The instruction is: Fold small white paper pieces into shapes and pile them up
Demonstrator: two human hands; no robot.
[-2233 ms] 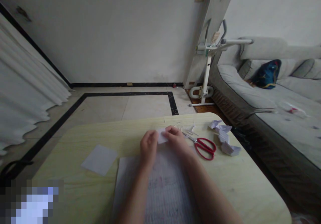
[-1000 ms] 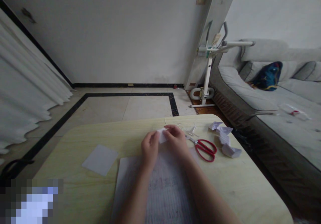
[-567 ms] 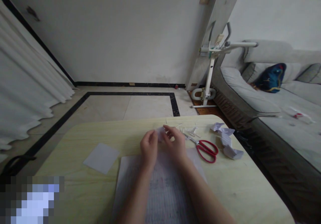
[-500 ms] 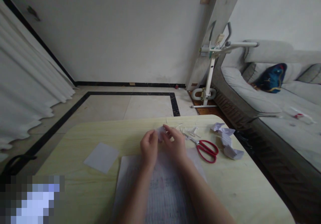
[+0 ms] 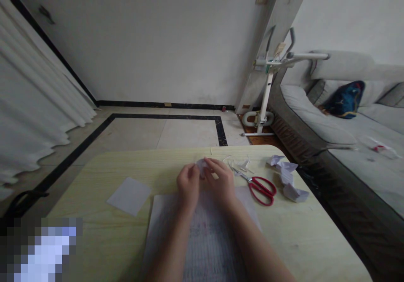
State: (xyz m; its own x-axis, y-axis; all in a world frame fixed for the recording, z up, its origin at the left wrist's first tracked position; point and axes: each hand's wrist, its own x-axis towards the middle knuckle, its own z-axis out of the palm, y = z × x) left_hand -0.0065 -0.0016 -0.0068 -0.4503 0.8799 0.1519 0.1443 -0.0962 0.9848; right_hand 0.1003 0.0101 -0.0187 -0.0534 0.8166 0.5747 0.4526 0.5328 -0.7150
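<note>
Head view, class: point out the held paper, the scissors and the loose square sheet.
Held paper [image 5: 201,168], head view: its exposed face.
Scissors [image 5: 261,190], head view: the red handles.
Loose square sheet [image 5: 129,196], head view: its centre.

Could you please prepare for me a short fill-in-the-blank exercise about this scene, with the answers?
1. The left hand and the right hand both hold a small white piece of ____.
2. The scissors have handles coloured ____.
3. The flat square sheet lies on the table, at the person's ____ side.
4. The dark blue item lies on the ____.

Missing words: paper; red; left; sofa.
</note>
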